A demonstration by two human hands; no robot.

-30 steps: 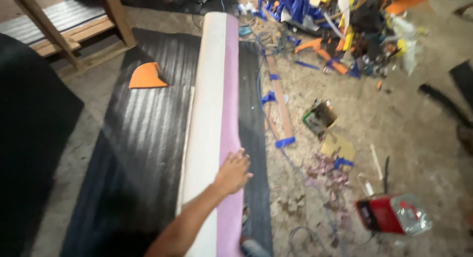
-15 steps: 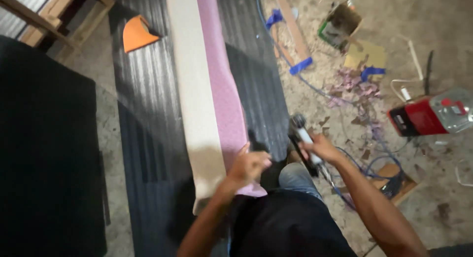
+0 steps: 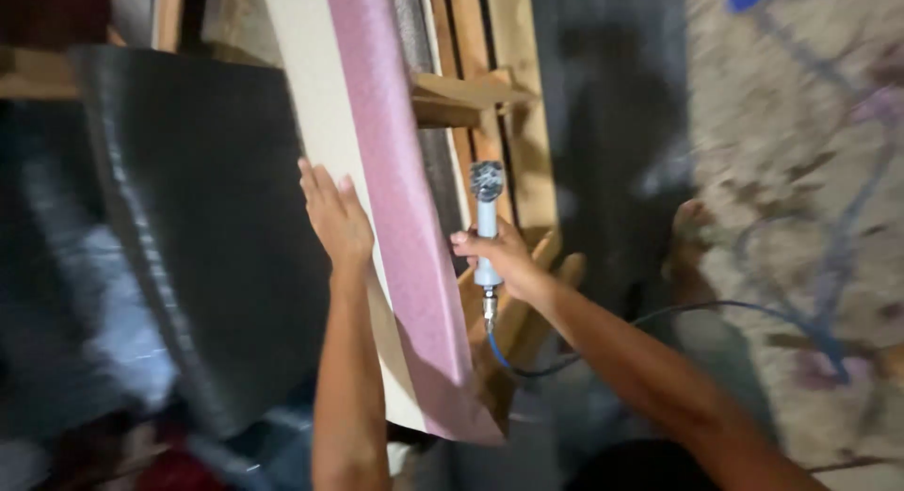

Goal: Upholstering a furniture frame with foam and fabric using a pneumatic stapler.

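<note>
While left hand (image 3: 337, 223) steadies one board (image 3: 377, 209), right hand (image 3: 504, 256) grips one pneumatic tool (image 3: 486, 223).

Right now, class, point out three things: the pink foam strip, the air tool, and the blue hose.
pink foam strip (image 3: 395, 199), head view, middle of its face.
air tool (image 3: 486, 223), head view, pale handle above the right hand.
blue hose (image 3: 678, 307), head view, mid-length curve.

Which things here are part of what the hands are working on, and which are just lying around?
In hand:
- left hand flat on the beige and pink panel
- right hand gripping the pneumatic tool, blue hose attached

Lying about:
- black ribbed mat
- wooden frame
</note>
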